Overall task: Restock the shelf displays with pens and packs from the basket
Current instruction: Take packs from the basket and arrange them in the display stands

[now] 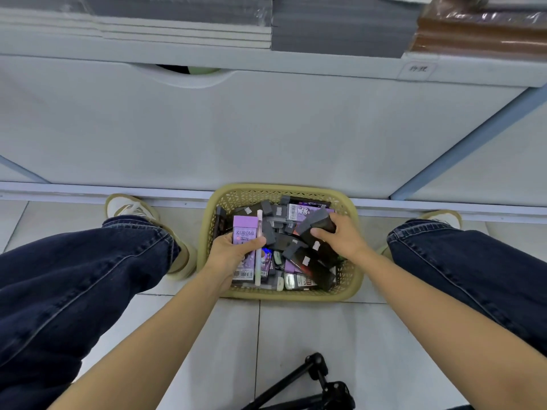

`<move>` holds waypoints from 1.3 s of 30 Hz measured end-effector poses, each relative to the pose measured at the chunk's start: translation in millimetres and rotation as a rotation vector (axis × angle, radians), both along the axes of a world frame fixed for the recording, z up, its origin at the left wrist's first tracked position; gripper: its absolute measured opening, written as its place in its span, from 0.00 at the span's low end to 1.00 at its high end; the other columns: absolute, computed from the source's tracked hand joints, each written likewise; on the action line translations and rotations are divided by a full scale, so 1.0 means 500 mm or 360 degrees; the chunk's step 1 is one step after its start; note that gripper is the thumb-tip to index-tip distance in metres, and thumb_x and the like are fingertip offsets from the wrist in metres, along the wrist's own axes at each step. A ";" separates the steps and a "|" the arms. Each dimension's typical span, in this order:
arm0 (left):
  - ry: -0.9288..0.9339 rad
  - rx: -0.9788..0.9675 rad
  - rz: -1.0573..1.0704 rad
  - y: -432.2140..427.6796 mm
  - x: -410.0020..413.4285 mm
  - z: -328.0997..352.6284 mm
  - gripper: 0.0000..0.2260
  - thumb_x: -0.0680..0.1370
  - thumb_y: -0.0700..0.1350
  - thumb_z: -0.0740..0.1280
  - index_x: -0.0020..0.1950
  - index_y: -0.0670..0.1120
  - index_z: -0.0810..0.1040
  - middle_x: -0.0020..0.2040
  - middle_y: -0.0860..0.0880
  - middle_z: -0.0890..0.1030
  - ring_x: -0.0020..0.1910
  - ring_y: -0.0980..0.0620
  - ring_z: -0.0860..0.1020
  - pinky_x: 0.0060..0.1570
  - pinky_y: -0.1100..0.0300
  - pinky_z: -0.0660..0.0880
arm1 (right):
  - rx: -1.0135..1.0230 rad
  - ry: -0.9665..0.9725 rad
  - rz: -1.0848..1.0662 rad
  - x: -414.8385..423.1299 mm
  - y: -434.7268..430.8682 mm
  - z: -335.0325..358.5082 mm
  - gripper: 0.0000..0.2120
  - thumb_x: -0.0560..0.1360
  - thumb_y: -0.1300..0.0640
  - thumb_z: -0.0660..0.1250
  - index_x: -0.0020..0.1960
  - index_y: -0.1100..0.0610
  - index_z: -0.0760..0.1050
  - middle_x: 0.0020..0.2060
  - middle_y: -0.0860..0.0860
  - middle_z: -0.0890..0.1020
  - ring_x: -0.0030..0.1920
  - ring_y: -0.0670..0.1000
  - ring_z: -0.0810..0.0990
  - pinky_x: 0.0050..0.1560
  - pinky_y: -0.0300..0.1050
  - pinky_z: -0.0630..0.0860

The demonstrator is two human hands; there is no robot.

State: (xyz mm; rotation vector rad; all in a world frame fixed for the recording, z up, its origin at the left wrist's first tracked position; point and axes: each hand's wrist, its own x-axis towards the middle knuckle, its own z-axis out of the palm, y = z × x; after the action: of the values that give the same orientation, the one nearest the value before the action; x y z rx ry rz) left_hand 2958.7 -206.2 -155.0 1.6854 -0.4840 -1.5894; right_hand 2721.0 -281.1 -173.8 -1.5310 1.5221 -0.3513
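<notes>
A tan plastic basket stands on the tiled floor against the shelf base, filled with several dark and purple pen packs. My left hand holds a purple Kuromi pack together with a pale pen over the basket's left side. Over the right side, my right hand grips a black pack lifted slightly from the pile.
A white cabinet front with a curved cut-out rises behind the basket. Stacked grey and brown pads lie on the shelf above. My legs in dark jeans flank the basket. A black tripod lies on the floor near me.
</notes>
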 end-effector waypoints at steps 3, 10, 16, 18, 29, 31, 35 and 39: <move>0.0051 -0.0023 0.0064 0.001 -0.003 0.024 0.10 0.71 0.39 0.76 0.50 0.41 0.83 0.43 0.43 0.86 0.42 0.46 0.85 0.45 0.53 0.81 | 0.0026 -0.0277 -0.0133 0.016 -0.006 0.050 0.07 0.76 0.58 0.70 0.53 0.57 0.78 0.42 0.47 0.81 0.42 0.44 0.78 0.42 0.31 0.73; 0.0098 -0.0281 0.0165 -0.010 -0.037 0.100 0.10 0.72 0.38 0.75 0.39 0.54 0.85 0.39 0.49 0.86 0.36 0.52 0.85 0.40 0.55 0.83 | 0.0296 -0.0905 -0.0348 0.098 0.005 0.154 0.15 0.75 0.56 0.71 0.59 0.60 0.78 0.51 0.55 0.85 0.50 0.53 0.84 0.48 0.48 0.81; -0.0103 -0.0429 0.0237 0.006 -0.025 0.196 0.09 0.69 0.40 0.78 0.46 0.46 0.82 0.38 0.51 0.86 0.34 0.54 0.83 0.35 0.62 0.79 | 0.0006 -0.0946 -0.0305 0.140 0.042 0.256 0.12 0.74 0.56 0.72 0.56 0.59 0.79 0.50 0.56 0.85 0.48 0.52 0.84 0.50 0.48 0.81; -0.0174 -0.0458 0.0240 0.008 -0.009 0.234 0.09 0.68 0.40 0.79 0.43 0.46 0.82 0.34 0.52 0.84 0.31 0.54 0.80 0.35 0.62 0.78 | -0.0097 -0.0925 -0.0268 0.142 0.044 0.299 0.11 0.76 0.56 0.70 0.55 0.60 0.80 0.51 0.60 0.84 0.50 0.56 0.83 0.55 0.53 0.79; -0.0384 -0.0984 0.0347 0.002 0.044 0.543 0.07 0.70 0.43 0.78 0.43 0.47 0.81 0.40 0.46 0.83 0.36 0.48 0.80 0.39 0.57 0.80 | -0.0319 -0.1389 0.0163 0.184 0.022 0.606 0.18 0.83 0.58 0.57 0.72 0.52 0.68 0.63 0.53 0.79 0.63 0.50 0.78 0.63 0.48 0.74; -0.0389 -0.1061 0.0371 0.003 0.057 0.598 0.07 0.70 0.45 0.77 0.45 0.48 0.81 0.41 0.47 0.84 0.37 0.48 0.81 0.37 0.59 0.80 | -0.0332 -0.1416 0.0200 0.196 0.015 0.660 0.17 0.83 0.56 0.55 0.71 0.50 0.68 0.61 0.52 0.79 0.61 0.50 0.77 0.65 0.49 0.72; -0.0403 -0.1201 0.0444 -0.005 0.092 0.698 0.11 0.71 0.46 0.77 0.50 0.46 0.81 0.43 0.46 0.84 0.39 0.48 0.81 0.39 0.57 0.80 | -0.0322 -0.1575 0.0042 0.231 0.006 0.765 0.17 0.83 0.51 0.56 0.69 0.55 0.69 0.36 0.52 0.74 0.37 0.49 0.74 0.43 0.46 0.73; -0.0391 -0.1355 0.0479 -0.023 0.143 0.781 0.07 0.70 0.43 0.77 0.44 0.48 0.82 0.37 0.51 0.84 0.33 0.55 0.80 0.33 0.64 0.76 | -0.0361 -0.1724 0.0070 0.259 -0.023 0.863 0.14 0.83 0.55 0.49 0.61 0.55 0.71 0.35 0.50 0.69 0.35 0.48 0.66 0.37 0.41 0.63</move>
State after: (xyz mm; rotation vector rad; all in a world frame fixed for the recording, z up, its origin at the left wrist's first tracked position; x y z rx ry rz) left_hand 3030.2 -217.8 235.5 1.2023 -0.8390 -0.7744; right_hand 2850.5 -292.8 257.7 -1.1789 0.5947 -1.1339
